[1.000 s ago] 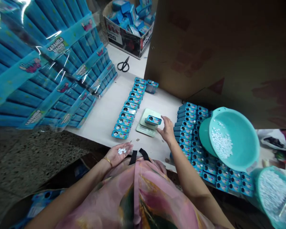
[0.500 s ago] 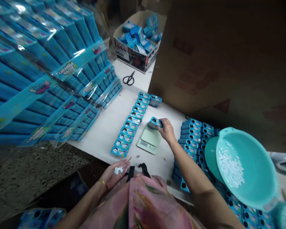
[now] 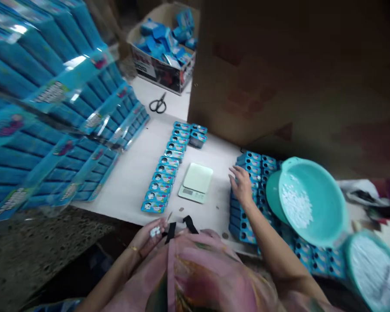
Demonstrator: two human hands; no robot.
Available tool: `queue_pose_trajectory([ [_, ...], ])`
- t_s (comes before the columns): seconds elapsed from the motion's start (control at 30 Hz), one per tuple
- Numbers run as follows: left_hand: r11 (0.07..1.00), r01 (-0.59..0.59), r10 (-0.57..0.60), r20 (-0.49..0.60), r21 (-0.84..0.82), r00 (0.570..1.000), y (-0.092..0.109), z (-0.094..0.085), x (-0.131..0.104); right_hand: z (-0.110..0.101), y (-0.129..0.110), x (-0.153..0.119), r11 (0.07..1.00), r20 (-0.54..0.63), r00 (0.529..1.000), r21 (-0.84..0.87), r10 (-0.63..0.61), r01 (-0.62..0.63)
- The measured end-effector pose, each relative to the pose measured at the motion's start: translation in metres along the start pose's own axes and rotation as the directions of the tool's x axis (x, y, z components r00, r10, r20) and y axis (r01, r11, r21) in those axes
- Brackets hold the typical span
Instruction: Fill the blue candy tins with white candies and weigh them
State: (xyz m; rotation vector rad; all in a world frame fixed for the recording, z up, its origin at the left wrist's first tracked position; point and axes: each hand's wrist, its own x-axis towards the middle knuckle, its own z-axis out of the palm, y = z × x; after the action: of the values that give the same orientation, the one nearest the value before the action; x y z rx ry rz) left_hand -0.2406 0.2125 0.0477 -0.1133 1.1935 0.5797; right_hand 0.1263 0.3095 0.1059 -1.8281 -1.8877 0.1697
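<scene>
My left hand [image 3: 151, 236], palm up near the table's front edge, cups several small white candies [image 3: 155, 231]. Fingers apart, my right hand [image 3: 242, 184] hangs at the left edge of the packed blue boxes [image 3: 243, 221], with nothing seen in it. Between the hands lies a pale green kitchen scale [image 3: 198, 177] with a bare plate. Left of the scale runs a row of small blue boxes [image 3: 160, 187], some showing white candies in their round openings. Two more blue boxes [image 3: 198, 138] stand beside the row's far end.
A turquoise bowl [image 3: 328, 203] of white candies rests on the right-hand boxes, with another tub [image 3: 373, 268] nearby. Black scissors [image 3: 158, 105] and a carton [image 3: 159, 78] of blue boxes lie farther back. Wrapped stacks [image 3: 52, 108] rise at left; a large brown carton [image 3: 279, 78] stands behind.
The box my right hand held over the scale now stands by the row's far end. That hand has let go, opened and moved right to the packed boxes. The view has shifted right.
</scene>
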Motion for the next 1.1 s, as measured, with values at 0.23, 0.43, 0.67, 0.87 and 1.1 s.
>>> queue_pose_trajectory([
  [0.23,0.964,-0.014,-0.029,0.155,0.266,0.987,-0.001,0.017,0.041,-0.093,0.006,-0.211,0.951,0.341,0.923,-0.299,0.179,-0.073],
  [0.43,0.932,-0.044,0.020,0.071,0.359,0.997,0.011,0.019,0.039,-0.058,0.019,-0.262,0.880,0.341,0.911,-0.473,0.233,-0.048],
  [0.67,0.907,-0.098,0.091,0.037,0.410,0.995,0.017,0.007,0.042,-0.046,0.031,-0.265,0.893,0.303,0.936,-0.450,0.179,-0.025],
  [0.87,0.884,-0.141,0.104,0.105,0.446,0.989,0.014,0.002,0.041,-0.048,0.031,-0.264,0.918,0.298,0.941,-0.394,0.160,-0.031],
  [1.1,0.910,-0.083,0.059,0.071,0.405,0.996,0.003,-0.004,0.020,-0.041,0.037,-0.268,0.938,0.279,0.954,-0.347,0.112,-0.008],
])
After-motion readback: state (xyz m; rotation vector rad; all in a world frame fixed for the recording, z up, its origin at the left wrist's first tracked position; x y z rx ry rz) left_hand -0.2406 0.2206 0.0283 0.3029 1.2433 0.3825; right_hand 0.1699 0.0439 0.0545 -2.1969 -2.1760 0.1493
